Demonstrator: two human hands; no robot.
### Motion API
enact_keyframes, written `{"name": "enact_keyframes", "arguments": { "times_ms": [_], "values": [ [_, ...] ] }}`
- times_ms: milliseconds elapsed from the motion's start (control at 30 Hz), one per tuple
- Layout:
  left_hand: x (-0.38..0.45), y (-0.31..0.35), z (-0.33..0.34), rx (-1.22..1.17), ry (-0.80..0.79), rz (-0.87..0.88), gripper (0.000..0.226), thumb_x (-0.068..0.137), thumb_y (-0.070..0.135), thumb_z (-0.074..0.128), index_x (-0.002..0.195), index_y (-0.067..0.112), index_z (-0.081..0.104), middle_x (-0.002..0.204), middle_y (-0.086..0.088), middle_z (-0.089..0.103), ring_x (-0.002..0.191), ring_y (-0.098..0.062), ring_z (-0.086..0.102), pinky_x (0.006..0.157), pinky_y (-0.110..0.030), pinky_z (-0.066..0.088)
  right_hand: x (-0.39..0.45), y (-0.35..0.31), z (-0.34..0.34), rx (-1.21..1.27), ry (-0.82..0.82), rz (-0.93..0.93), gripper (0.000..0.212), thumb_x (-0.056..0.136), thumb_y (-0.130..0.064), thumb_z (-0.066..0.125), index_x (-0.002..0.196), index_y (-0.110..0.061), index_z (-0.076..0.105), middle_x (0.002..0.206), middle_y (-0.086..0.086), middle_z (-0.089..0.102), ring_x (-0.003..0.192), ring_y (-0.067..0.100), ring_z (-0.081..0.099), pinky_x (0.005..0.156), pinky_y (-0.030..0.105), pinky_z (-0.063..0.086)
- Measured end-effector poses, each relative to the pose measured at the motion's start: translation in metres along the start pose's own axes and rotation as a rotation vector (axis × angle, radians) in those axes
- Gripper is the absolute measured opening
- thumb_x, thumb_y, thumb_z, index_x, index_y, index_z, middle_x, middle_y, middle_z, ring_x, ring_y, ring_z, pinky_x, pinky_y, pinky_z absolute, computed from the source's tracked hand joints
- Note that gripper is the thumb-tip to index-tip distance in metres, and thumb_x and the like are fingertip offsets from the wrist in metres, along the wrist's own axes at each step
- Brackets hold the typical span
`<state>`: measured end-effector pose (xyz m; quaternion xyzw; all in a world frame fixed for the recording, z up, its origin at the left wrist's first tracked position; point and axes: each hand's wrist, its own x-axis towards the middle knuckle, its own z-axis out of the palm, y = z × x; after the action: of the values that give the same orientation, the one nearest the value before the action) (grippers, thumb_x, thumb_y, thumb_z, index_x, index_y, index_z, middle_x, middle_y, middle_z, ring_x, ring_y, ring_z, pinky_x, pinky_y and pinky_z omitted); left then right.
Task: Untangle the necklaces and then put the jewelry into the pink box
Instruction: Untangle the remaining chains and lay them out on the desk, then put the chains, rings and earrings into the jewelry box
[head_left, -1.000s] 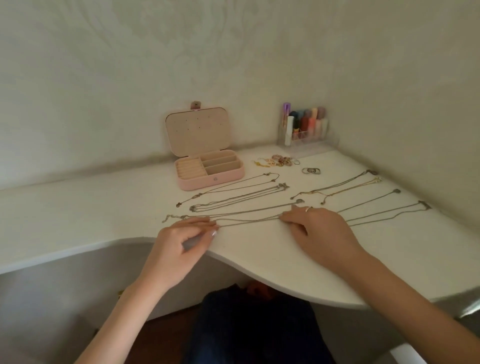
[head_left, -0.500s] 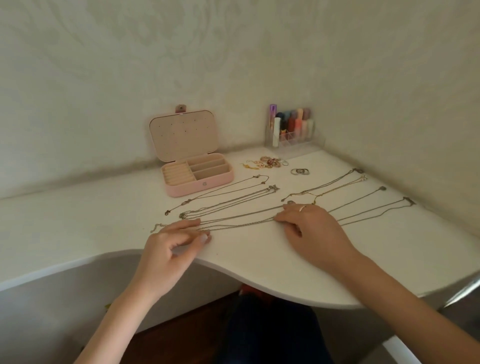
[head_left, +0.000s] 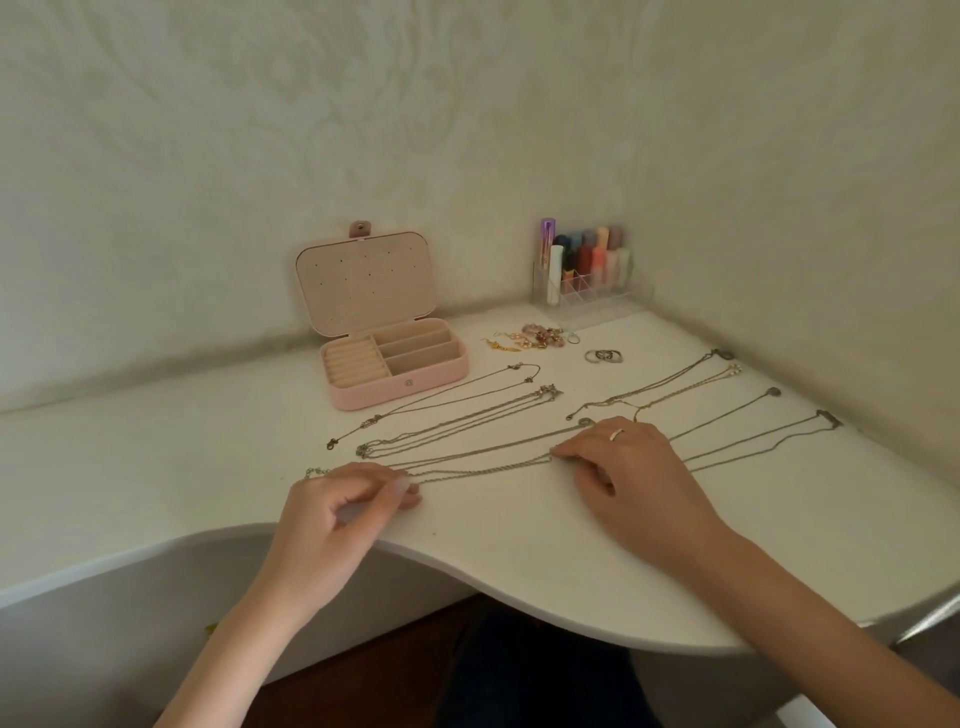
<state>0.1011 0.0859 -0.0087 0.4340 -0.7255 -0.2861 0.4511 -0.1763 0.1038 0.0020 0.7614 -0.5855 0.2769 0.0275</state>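
Head view: over the last second both hands have kept their grip on the nearest necklace (head_left: 483, 470), and its chain now lies drawn out nearly straight across the desk (head_left: 156, 467). The left hand (head_left: 332, 514) pinches the clasp end between thumb and curled fingers at 9 o'clock of the chain; the right hand (head_left: 623, 478) pinches it at 3 o'clock with curled fingertips. Little else has moved; the apparent shift of the scene looks like head motion. The other necklaces (head_left: 452, 415) lie in separate lines at 12 and 2 o'clock of the hands, apparently untangled. The pink box (head_left: 395, 387) stands open at 12 o'clock, its compartments showing no jewelry. Earrings (head_left: 530, 340) and rings (head_left: 602, 356) wait just right of it. Judgement: untangling is nearly complete; loading has not begun.
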Motion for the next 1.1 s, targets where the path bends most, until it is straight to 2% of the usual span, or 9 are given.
{"name": "enact_keyframes", "arguments": {
  "times_ms": [100, 233, 400, 567, 667, 733, 833, 967, 1100],
  "values": [
    [0.006, 0.003, -0.005, -0.119, 0.011, -0.037, 0.031, 0.076, 0.052, 0.056, 0.077, 0.030, 0.077, 0.093, 0.009, 0.074, 0.103, -0.006, 0.064, 0.099, -0.040, 0.043, 0.012, 0.005, -0.004, 0.040, 0.049, 0.048, 0.030, 0.086, -0.007, 0.057, 0.109, -0.022, 0.070, 0.097, -0.005, 0.071, 0.100, 0.017, 0.061, 0.092, 0.029, 0.038],
    [0.030, 0.015, -0.014, -0.129, 0.031, -0.031, 0.031, 0.077, 0.052, 0.056, 0.078, 0.029, 0.077, 0.092, 0.011, 0.074, 0.100, -0.006, 0.065, 0.093, -0.033, 0.045, 0.057, 0.028, -0.019, 0.121, 0.126, 0.217, 0.029, 0.093, -0.014, 0.053, 0.118, -0.023, 0.065, 0.111, -0.004, 0.067, 0.097, 0.008, 0.057, 0.089, 0.022, 0.041],
    [0.091, -0.001, -0.030, 0.017, 0.288, -0.066, 0.018, 0.090, 0.024, 0.062, 0.078, 0.028, 0.075, 0.083, 0.015, 0.073, 0.092, 0.000, 0.065, 0.090, -0.021, 0.043, 0.113, 0.078, -0.010, 0.124, -0.002, 0.472, 0.032, 0.091, -0.014, 0.059, 0.123, -0.015, 0.061, 0.125, 0.004, 0.062, 0.109, 0.021, 0.057, 0.093, 0.031, 0.042],
    [0.150, -0.046, -0.038, 0.050, 0.446, -0.155, 0.027, 0.092, 0.018, 0.057, 0.118, 0.015, 0.062, 0.114, 0.007, 0.061, 0.106, -0.010, 0.056, 0.091, -0.020, 0.040, 0.144, 0.079, 0.012, 0.128, -0.046, 0.411, 0.026, 0.090, -0.012, 0.061, 0.115, -0.016, 0.067, 0.124, 0.003, 0.063, 0.111, 0.021, 0.057, 0.094, 0.031, 0.042],
    [0.169, -0.058, -0.039, -0.055, 0.569, -0.230, 0.031, 0.090, 0.014, 0.058, 0.122, 0.010, 0.058, 0.106, 0.007, 0.061, 0.086, 0.007, 0.056, 0.076, -0.004, 0.039, 0.161, 0.075, 0.021, 0.109, -0.032, 0.392, 0.024, 0.089, -0.013, 0.062, 0.112, -0.017, 0.069, 0.121, 0.002, 0.064, 0.108, 0.020, 0.057, 0.093, 0.031, 0.043],
    [0.173, -0.064, -0.040, -0.101, 0.631, -0.223, 0.031, 0.088, 0.014, 0.061, 0.119, 0.009, 0.056, 0.096, 0.011, 0.059, 0.081, 0.007, 0.057, 0.069, -0.001, 0.041, 0.169, 0.074, 0.022, 0.118, -0.042, 0.404, 0.024, 0.089, -0.013, 0.063, 0.112, -0.016, 0.069, 0.120, 0.001, 0.065, 0.104, 0.018, 0.058, 0.092, 0.034, 0.046],
    [0.174, -0.069, -0.040, -0.095, 0.627, -0.243, 0.041, 0.086, 0.018, 0.067, 0.121, 0.008, 0.048, 0.110, 0.005, 0.055, 0.088, -0.006, 0.059, 0.065, -0.001, 0.042, 0.172, 0.075, 0.018, 0.174, -0.042, 0.424, 0.019, 0.089, -0.013, 0.064, 0.106, -0.015, 0.071, 0.111, 0.002, 0.067, 0.090, 0.010, 0.057, 0.085, 0.036, 0.052],
    [0.177, -0.075, -0.032, -0.117, 0.426, -0.325, 0.057, 0.085, 0.019, 0.069, 0.132, 0.010, 0.039, 0.116, 0.004, 0.051, 0.100, -0.009, 0.055, 0.083, -0.017, 0.043, 0.167, 0.058, 0.018, 0.201, -0.149, 0.337, 0.011, 0.084, -0.019, 0.071, 0.094, -0.020, 0.072, 0.099, -0.003, 0.068, 0.074, -0.004, 0.051, 0.064, 0.010, 0.035],
    [0.179, -0.083, -0.033, -0.043, 0.404, -0.362, 0.050, 0.086, 0.010, 0.063, 0.132, 0.012, 0.042, 0.116, 0.003, 0.053, 0.096, -0.013, 0.055, 0.085, -0.027, 0.042, 0.166, 0.037, 0.031, 0.156, -0.226, 0.296, 0.015, 0.082, -0.023, 0.072, 0.096, -0.019, 0.071, 0.116, 0.000, 0.064, 0.074, -0.002, 0.050, 0.065, 0.012, 0.034]
  ]
}}
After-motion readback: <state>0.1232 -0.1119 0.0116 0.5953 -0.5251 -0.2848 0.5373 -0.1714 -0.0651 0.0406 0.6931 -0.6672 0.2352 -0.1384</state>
